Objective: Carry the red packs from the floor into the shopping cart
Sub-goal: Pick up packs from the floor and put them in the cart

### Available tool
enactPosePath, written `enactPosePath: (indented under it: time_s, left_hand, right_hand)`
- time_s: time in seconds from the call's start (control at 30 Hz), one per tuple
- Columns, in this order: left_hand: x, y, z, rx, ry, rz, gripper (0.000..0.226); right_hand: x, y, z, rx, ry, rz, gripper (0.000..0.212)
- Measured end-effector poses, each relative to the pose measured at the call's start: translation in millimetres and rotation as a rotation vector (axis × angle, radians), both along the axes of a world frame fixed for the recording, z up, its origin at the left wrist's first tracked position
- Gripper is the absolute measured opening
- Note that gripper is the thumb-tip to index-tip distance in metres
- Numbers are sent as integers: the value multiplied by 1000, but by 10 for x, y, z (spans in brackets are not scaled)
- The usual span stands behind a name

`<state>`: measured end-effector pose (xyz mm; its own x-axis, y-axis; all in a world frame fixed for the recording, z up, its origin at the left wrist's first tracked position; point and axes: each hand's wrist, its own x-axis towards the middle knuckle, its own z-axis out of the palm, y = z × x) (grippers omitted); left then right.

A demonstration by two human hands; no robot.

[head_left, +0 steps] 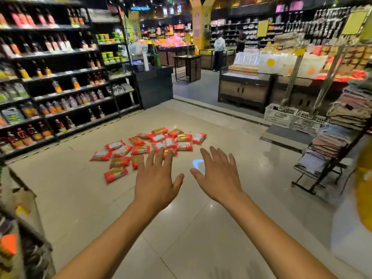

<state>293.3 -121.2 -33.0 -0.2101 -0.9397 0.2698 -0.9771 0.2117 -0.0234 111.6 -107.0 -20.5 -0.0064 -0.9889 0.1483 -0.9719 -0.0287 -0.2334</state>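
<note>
Red packs point(159, 144) with pale labels lie in a loose, partly overlapping heap on the beige tile floor point(201, 228) at the centre of the frame. They sit in the open aisle between the bottle shelves point(50, 77) at the upper left and a wire rack point(332, 141) of folded cloth at the right. Both bare forearms extend forward from the bottom edge. The left hand point(156, 184) hovers palm down over the near edge of the heap, its fingers point(159, 158) straight and spread. They overlap the packs in the picture but hold nothing; whether they touch a pack cannot be told from this angle. The right hand point(218, 178) hangs just beside it, over bare floor to the right of the heap, likewise splayed and empty. The wide spread of both hands suits the load: the packs are flat, glossy and numerous, so a broad two-handed scoop would likely gather several at once, whereas a pinch would take one. The stage is judged to be the reach before a grasp, with the whole visible heap on the floor. The shopping cart point(26, 226) is probably the blurred wire-sided shape at the lower left edge, though it is too smeared to confirm. If so, it stands near the heap, which would keep each carry short. Loose packs may slide off an overfull armful.
</note>
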Motion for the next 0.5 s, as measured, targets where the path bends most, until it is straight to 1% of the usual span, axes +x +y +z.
enactPosePath:
  time_s: [0.27,0.5]
  left_hand:
    - [697,-539,-13,5,52,194,84]
    - [1360,-1482,-190,-38,130,257,82]
  right_hand:
    - [707,-896,-57,-8,35,173,75]
    - [1338,-1882,-120,12,69,240,76]
